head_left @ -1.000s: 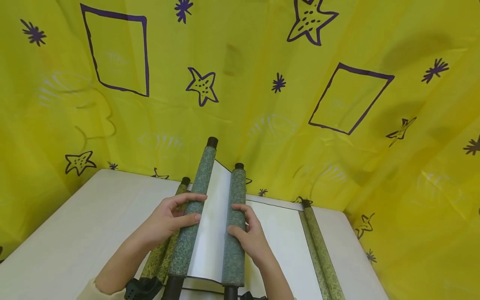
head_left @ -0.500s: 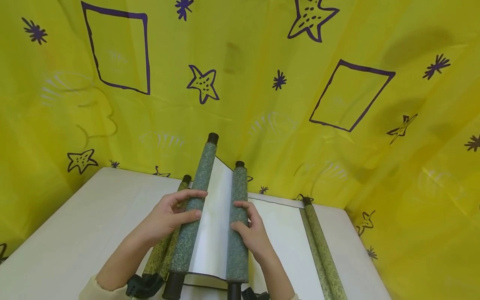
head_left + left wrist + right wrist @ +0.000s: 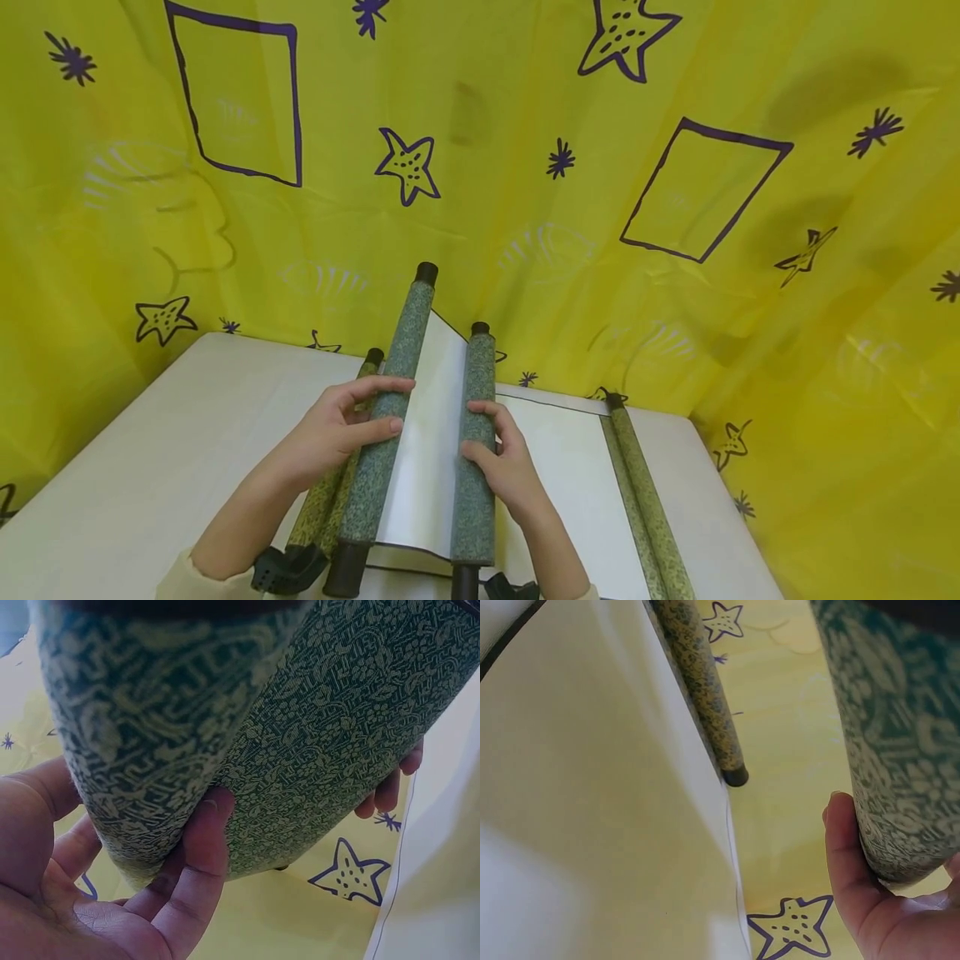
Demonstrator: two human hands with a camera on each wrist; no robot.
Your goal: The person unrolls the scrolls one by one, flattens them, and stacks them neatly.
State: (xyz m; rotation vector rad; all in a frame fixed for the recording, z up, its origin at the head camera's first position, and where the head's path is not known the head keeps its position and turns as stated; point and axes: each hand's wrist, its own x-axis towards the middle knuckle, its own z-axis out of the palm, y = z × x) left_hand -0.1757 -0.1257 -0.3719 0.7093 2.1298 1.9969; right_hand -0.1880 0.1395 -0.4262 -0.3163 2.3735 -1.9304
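A green brocade hanging scroll with black rod ends is held tilted up over the table, partly unrolled. My left hand (image 3: 330, 433) grips its left roll (image 3: 408, 333), thumb and fingers on either side. The right roll (image 3: 475, 500) is held in my right hand (image 3: 513, 475). Between the rolls runs a strip of white paper (image 3: 423, 450). In the left wrist view, the left hand's fingers (image 3: 199, 862) curl under the patterned cloth. The right wrist view has the right hand (image 3: 885, 915) cupped around the lower part of its roll (image 3: 907, 750).
Beneath lies a second scroll, its white sheet (image 3: 570, 475) spread between a yellow-green right roll (image 3: 645, 492) and a left roll (image 3: 322, 508) partly hidden by my left arm. The white table (image 3: 172, 417) borders a yellow curtain (image 3: 337, 225) with purple drawings at the back and sides.
The green scroll and both hands have risen very slightly in the head view, which itself has shifted a little. Both grips look the same.
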